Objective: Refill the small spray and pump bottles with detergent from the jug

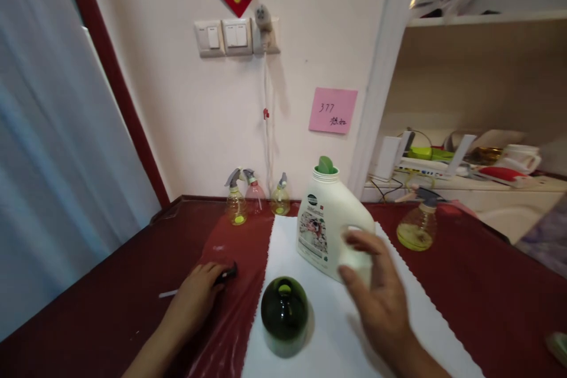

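Note:
My left hand (192, 295) rests low on the dark red table cover, shut on a black trigger spray head (227, 273) whose thin white tube (167, 293) sticks out past my fingers. My right hand (376, 289) is spread in front of a white plastic detergent bottle (325, 227) with a green cap, its fingers at the moulded handle. Whether they grip it, I cannot tell. A dark green glass bottle (284, 316) stands on a white scallop-edged cloth (330, 331), between my hands and nearer me.
Behind stand several small spray bottles (236, 204). A larger yellowish spray bottle (419, 227) stands right of the cloth on the red cover (465, 266). To the right is a shelf with a white router (420, 162). A curtain (66, 130) hangs left.

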